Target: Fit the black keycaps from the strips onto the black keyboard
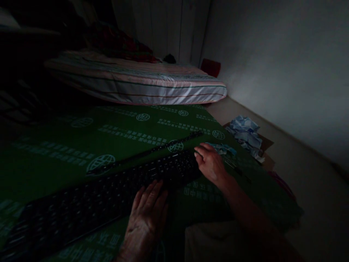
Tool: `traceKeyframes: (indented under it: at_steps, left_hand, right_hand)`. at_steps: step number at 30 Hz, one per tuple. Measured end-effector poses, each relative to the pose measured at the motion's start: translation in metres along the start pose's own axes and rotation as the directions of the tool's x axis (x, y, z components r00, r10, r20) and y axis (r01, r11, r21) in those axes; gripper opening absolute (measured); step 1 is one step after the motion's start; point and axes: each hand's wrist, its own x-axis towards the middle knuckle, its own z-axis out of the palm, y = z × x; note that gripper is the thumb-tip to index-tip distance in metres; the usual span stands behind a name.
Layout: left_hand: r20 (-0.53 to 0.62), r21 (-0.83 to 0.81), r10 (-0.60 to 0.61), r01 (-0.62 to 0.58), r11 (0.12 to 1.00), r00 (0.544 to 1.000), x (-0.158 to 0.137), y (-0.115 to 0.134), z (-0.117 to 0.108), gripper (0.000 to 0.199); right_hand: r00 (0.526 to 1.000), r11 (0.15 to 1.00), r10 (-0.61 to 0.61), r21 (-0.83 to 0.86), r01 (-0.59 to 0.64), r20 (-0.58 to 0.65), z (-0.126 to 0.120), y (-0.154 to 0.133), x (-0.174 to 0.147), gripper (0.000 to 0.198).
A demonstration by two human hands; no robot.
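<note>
A long black keyboard [89,200] lies slantwise on a green printed cloth [131,123]. Flat on its front edge, right of the middle, rests my left hand [148,209], fingers stretched out and holding nothing. My right hand [211,163] is at the keyboard's far right end, its fingers bent over the corner; the fingertips are partly hidden. Behind the keyboard, roughly parallel to it, a thin black strip [147,151] with small light marks lies on the cloth. Just beyond my right hand are crumpled bluish pieces [225,149] and a thin screwdriver-like tool [233,165].
A mattress with a striped sheet [169,89] stands behind the green cloth, with a dark red blanket [128,47] on it. Crumpled blue-white material [244,131] and cardboard [267,143] lie on the floor at right, near a pale wall [286,65]. The room is dim.
</note>
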Motion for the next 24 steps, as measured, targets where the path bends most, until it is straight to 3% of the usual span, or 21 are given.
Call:
traceKeyframes:
  at_steps: [4, 9, 15, 24]
  left_hand:
    - [0.012, -0.016, -0.043, 0.043, 0.999, 0.999, -0.004, -0.001, 0.001, 0.024]
    - [0.047, -0.030, -0.036, 0.037, 0.999, 0.998, -0.007, -0.002, 0.000, 0.026]
    - [-0.086, -0.098, -0.193, 0.184, 0.978, 0.977, -0.012, 0.008, 0.014, 0.028]
    - [-0.021, -0.135, -0.191, 0.187, 0.973, 0.981, -0.017, 0.008, 0.014, 0.026]
  right_hand:
    - [0.992, 0.992, 0.018, -0.127, -0.002, 0.129, 0.000, 0.018, 0.044, 0.036]
    - [0.949, 0.962, 0.112, -0.271, -0.030, 0.294, 0.021, 0.041, 0.081, 0.037]
    - [0.929, 0.953, 0.109, -0.302, 0.002, 0.352, 0.043, 0.052, 0.091, 0.040]
    - [0.908, 0.939, 0.134, -0.344, 0.012, 0.396, 0.058, 0.054, 0.099, 0.046]
